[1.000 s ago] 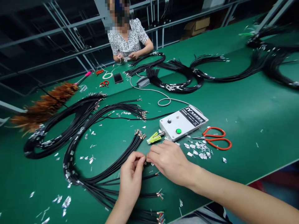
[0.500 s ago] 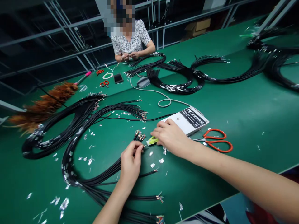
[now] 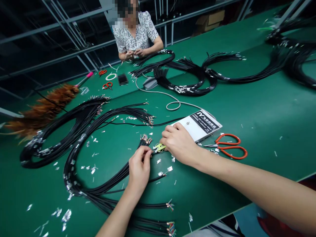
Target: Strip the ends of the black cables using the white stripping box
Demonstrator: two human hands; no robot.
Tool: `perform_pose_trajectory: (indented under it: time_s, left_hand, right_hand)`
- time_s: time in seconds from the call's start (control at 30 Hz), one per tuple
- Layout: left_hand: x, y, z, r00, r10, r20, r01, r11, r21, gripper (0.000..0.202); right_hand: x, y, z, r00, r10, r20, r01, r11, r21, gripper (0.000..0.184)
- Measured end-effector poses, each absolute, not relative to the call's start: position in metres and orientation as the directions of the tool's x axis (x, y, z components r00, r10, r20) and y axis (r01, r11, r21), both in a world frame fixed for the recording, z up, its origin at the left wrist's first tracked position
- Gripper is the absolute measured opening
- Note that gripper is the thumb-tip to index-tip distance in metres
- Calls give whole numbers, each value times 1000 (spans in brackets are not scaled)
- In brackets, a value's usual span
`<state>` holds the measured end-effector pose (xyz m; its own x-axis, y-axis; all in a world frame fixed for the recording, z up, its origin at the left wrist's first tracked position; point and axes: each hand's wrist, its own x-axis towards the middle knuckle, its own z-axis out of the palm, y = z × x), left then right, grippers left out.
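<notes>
My left hand [image 3: 140, 164] is closed in a pinch on the end of a thin black cable, most of which is hidden by the fingers. Fine wire ends from it reach a small yellow-green clip [image 3: 161, 147]. My right hand [image 3: 179, 142] is closed around the back of that clip, at the front end of a white box-shaped wire twisting machine [image 3: 194, 127]. Just behind my left hand fans out a bundle of black cables [image 3: 118, 176] with stripped, copper-coloured tips. More cable ends [image 3: 158, 205] with coloured wires lie below the left wrist.
Orange-handled scissors [image 3: 228, 146] lie right of the machine. Foil scraps [image 3: 66, 215] are scattered about the green table [image 3: 247, 112]. Coiled cable bundles [image 3: 59, 138], a feather duster [image 3: 49, 103] and a grey pedal [image 3: 150, 83] lie farther off. Across the table sits a co-worker [image 3: 138, 36], hands together.
The clip has turned slightly and its jaws now show more plainly at the wire ends. Both hands stay nearly in place. The whole view has shifted a little.
</notes>
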<state>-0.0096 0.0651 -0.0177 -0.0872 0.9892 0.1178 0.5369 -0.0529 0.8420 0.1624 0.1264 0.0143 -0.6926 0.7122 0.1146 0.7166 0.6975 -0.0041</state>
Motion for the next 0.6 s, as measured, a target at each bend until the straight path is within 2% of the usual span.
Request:
perform_pose_trajectory:
  time_s: [0.33,0.6]
  left_hand:
    - [-1,64,-23,-128,982,140,601,-36,799,14]
    - [-2,61,-25,-158,978,138,588,-19,808,14]
  right_hand:
    - [163,126,12,-683,720,124,724,690,-16,9]
    - [163,124,10,-679,714,168,723,690,-10,9]
